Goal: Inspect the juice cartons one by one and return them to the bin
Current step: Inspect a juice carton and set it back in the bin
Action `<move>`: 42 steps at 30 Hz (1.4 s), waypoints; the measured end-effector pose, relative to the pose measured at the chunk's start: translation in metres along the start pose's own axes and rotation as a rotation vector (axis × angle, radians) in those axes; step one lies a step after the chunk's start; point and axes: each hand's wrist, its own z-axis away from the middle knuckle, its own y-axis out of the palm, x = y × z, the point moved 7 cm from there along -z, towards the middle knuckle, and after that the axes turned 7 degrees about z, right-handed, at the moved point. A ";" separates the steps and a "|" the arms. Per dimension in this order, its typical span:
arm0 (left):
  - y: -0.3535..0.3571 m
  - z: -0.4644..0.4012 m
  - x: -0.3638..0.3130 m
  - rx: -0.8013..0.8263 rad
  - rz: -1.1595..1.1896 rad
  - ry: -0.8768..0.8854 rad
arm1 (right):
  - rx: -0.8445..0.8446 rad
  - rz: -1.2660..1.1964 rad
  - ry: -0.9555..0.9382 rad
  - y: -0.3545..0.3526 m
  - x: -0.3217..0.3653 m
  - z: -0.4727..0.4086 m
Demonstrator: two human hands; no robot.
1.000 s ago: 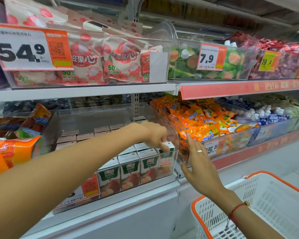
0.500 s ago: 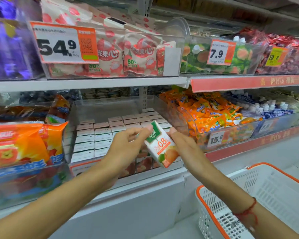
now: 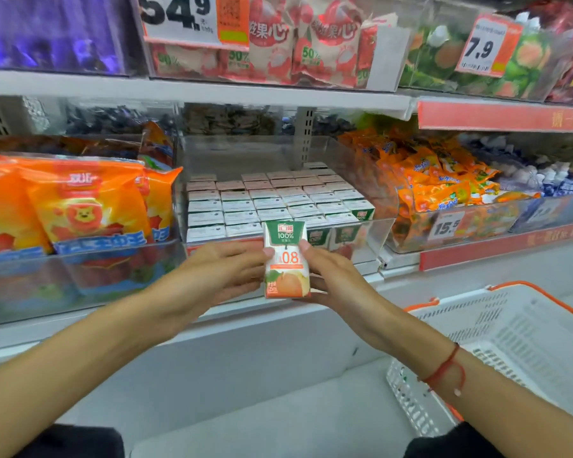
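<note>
A small juice carton [image 3: 286, 269] with a green top, an orange 0.8 label and a peach picture stands upright in front of the shelf, its front facing me. My left hand [image 3: 222, 276] grips its left side, thumb on the front. My right hand [image 3: 331, 276] holds its right side and cups it from below. Behind it, the clear plastic bin [image 3: 377, 226] on the middle shelf holds several rows of the same cartons [image 3: 268, 200], seen from their white tops.
Orange snack bags [image 3: 80, 206] fill the bin to the left, orange packets [image 3: 434, 183] the bin to the right. A white basket with an orange rim [image 3: 516, 328] stands at the lower right. The upper shelf [image 3: 196, 90] overhangs the carton bin.
My left hand lifted a carton out of the bin's front right corner. Both hands then brought it forward and turned it from tilted to upright, front toward me.
</note>
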 end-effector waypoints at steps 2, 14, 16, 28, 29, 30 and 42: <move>-0.008 -0.001 0.004 -0.022 -0.121 -0.022 | 0.013 -0.021 0.028 0.001 -0.002 -0.002; -0.009 -0.004 0.011 -0.043 -0.124 -0.043 | 0.016 -0.129 0.084 0.011 -0.020 0.000; -0.009 -0.004 0.012 -0.052 -0.108 -0.034 | 0.024 -0.141 0.079 0.009 -0.020 0.000; -0.010 0.001 0.007 -0.243 -0.122 0.246 | -0.061 0.204 -0.167 -0.001 0.001 0.024; -0.006 0.001 0.006 -0.241 -0.146 0.262 | -0.140 0.265 -0.209 -0.004 0.003 0.027; -0.003 0.001 0.006 -0.229 -0.165 0.266 | -0.197 0.313 -0.242 -0.005 0.006 0.029; 0.003 -0.001 0.002 -0.051 -0.053 0.179 | 0.158 0.121 0.020 0.004 0.001 0.023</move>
